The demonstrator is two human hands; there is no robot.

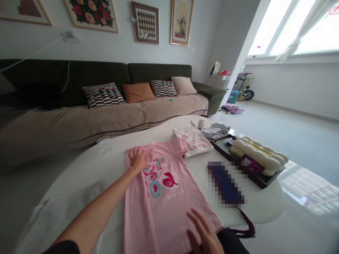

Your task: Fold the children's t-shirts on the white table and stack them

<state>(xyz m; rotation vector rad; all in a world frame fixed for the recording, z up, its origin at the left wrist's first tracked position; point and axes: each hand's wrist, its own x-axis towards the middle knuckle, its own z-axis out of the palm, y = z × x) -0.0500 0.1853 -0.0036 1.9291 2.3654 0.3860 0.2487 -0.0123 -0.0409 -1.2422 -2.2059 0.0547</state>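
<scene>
A pink T-shirt [172, 208] with a red and blue print lies on the white table [113, 165], its left side folded inward over the front. My left hand [138, 159] presses flat on the folded sleeve near the shoulder, fingers spread. Low in the view, my right hand [203, 231] is over the shirt's hem at the right, its fingers apart and holding nothing; whether it touches the cloth I cannot tell. Beyond the right sleeve lies a folded white T-shirt [194, 141] with a pink print.
Right of the shirt lies a blurred-out dark flat item [226, 183] with a strap. A dark tray [222, 150] carries a cream puffy tissue holder [258, 153]. A clear plastic cup [105, 144] and a plastic bag [66, 208] are at left. Behind stands a sofa [159, 109].
</scene>
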